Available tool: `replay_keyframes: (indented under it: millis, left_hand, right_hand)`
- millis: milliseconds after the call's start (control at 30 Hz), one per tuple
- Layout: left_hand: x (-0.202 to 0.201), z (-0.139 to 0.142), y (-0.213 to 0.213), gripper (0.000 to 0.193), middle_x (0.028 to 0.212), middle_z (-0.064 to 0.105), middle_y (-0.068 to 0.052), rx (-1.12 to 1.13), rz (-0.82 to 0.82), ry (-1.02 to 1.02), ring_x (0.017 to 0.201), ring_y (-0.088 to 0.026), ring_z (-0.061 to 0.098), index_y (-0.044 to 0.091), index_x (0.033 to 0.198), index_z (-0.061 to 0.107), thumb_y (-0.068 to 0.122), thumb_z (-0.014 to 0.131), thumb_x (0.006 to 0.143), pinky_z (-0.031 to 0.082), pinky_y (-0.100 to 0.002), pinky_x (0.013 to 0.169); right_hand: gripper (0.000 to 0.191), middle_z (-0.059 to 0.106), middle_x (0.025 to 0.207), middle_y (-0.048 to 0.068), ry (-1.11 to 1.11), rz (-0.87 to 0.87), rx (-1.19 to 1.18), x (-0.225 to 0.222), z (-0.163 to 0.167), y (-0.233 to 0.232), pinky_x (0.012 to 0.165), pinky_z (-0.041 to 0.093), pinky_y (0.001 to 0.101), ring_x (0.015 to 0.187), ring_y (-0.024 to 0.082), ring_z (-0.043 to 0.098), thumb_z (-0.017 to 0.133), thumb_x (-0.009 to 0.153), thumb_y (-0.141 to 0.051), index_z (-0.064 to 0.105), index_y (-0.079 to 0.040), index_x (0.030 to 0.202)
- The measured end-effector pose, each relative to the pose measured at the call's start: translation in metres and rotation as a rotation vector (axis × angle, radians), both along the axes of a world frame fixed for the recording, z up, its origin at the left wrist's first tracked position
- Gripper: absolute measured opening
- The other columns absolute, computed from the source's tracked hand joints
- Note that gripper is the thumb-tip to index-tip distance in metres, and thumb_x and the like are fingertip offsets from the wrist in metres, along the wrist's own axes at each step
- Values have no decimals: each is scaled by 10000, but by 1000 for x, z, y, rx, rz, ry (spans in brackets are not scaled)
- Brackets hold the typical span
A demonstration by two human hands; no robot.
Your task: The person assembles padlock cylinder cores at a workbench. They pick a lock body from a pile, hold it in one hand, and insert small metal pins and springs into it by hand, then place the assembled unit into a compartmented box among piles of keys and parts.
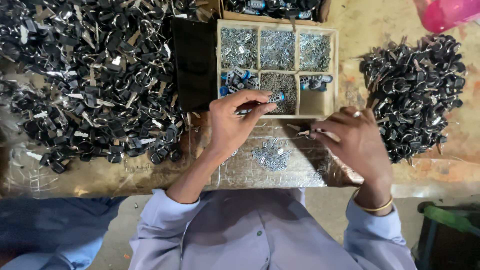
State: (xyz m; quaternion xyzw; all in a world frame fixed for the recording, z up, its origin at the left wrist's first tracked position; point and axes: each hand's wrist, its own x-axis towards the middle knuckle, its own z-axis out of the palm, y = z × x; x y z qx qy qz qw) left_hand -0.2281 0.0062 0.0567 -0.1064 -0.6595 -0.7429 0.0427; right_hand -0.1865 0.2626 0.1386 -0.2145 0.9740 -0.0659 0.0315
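My left hand [234, 122] pinches a small metal lock cylinder with a blue end [275, 97], held sideways over the front of a wooden compartment tray [335, 70]. Close to the tray's front right corner, my right hand [356, 142] has its fingers closed on a thin small metal piece [315, 132]; what that piece is cannot be made out. Between the two hands, a small heap of tiny silver parts [271, 154] lies on the worn board [150, 175].
The tray holds silver parts and blue-ended cylinders in its compartments. Large piles of black-headed keys on rings lie left [95, 75] and right [415, 90]. A black pouch [194, 62] lies beside the tray; a pink container [445, 14] is top right.
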Motion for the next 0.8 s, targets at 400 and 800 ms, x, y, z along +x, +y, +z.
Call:
replay_keyframes:
  millis: [400,800]
  left_hand:
    - [57,21,-22,152,1092,785,-113,-54,-32,68,981,-190,804,18,1006,737,5,835,890,681,-278,809]
    - [185,-16,-49,207,1056,780,-131,-64,114,-178,952,-193,772,-11,986,721,-18,855,828,643,-287,815]
  right_hand:
    - [329,723,1072,47,106,-272,-170,58,-39,-10,818,428,430,972,277,635,837,846,-271,757,-113,1123]
    - [201,676,1109,66,101,-207,-484,73,-46,-66,893,479,382,996,242,614,868,842,-121,769,-118,1016]
